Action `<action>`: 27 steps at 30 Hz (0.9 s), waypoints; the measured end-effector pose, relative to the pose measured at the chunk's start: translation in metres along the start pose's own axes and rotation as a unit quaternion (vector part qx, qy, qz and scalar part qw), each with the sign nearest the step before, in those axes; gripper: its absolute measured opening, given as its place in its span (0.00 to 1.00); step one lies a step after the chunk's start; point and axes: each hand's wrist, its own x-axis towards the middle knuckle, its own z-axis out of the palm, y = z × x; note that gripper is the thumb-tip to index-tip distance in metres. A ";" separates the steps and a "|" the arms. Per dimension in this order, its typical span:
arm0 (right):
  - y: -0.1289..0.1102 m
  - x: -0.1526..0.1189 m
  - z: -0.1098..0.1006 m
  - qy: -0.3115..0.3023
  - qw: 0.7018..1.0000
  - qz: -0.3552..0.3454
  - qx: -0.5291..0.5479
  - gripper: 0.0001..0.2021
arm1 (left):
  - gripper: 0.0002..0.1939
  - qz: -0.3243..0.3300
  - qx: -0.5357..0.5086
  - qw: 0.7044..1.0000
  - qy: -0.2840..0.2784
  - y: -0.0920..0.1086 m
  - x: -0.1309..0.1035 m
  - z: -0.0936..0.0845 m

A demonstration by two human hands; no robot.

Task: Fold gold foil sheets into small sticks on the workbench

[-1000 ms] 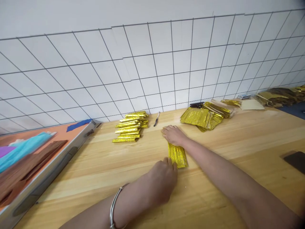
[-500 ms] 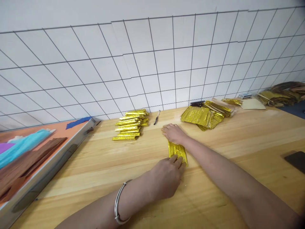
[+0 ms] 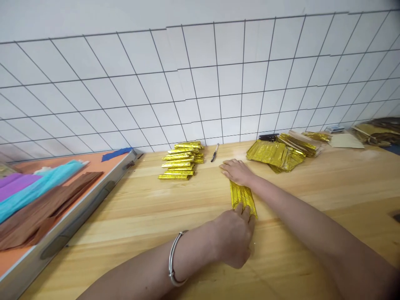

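Observation:
A pleated strip of shiny gold foil paper [image 3: 241, 195] lies on the wooden table between my hands. My right hand [image 3: 236, 171] rests flat across its far end, fingers stretched to the left. At the near end, my left hand [image 3: 236, 237], with a silver bangle at the wrist, has its fingers curled down onto the foil; the thumb is hidden. Left of the hands is a stack of narrow folded gold foil strips [image 3: 178, 165]. Behind and to the right lies a pile of pleated gold foil paper [image 3: 268, 154].
A pen [image 3: 214, 153] lies near the tiled wall [image 3: 200, 83]. On the left, an orange-bottomed tray [image 3: 106, 166] holds turquoise, brown and purple crepe-like sheets. A black clip [image 3: 268, 136], a pale card [image 3: 346, 141] and a dark bundle [image 3: 379, 129] sit along the back right.
The view has turned slightly left, so everything sits further right in the picture. Both hands keep nearly the same places on the gold foil paper.

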 end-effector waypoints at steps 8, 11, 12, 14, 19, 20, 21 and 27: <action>-0.002 0.021 -0.006 -0.010 0.999 0.015 -0.043 0.13 | 0.31 -0.001 -0.019 0.998 0.058 -0.006 0.001 0.012; 0.003 0.026 -0.017 -0.016 0.998 0.027 -0.055 0.13 | 0.29 0.000 -0.013 0.997 0.082 -0.007 0.001 0.014; 0.004 0.025 -0.021 -0.016 0.998 0.032 -0.059 0.15 | 0.28 0.002 -0.010 0.996 0.085 -0.007 0.000 0.014; 0.001 0.020 -0.028 -0.009 0.997 0.042 -0.067 0.13 | 0.28 0.008 -0.007 0.996 0.091 -0.007 0.000 0.013; -0.025 -0.002 -0.021 0.013 0.996 0.039 -0.078 0.15 | 0.27 0.006 -0.009 0.998 0.059 -0.004 0.000 0.007; -0.031 -0.004 -0.017 0.011 0.996 0.039 -0.078 0.15 | 0.28 0.003 -0.011 0.999 0.050 -0.004 0.000 0.006; -0.035 -0.005 -0.013 0.010 0.996 0.040 -0.080 0.14 | 0.28 0.004 -0.013 0.999 0.044 -0.003 0.000 0.004; -0.032 0.015 -0.005 0.012 0.995 0.045 -0.091 0.13 | 0.26 0.003 -0.023 0.999 0.031 -0.004 0.001 0.005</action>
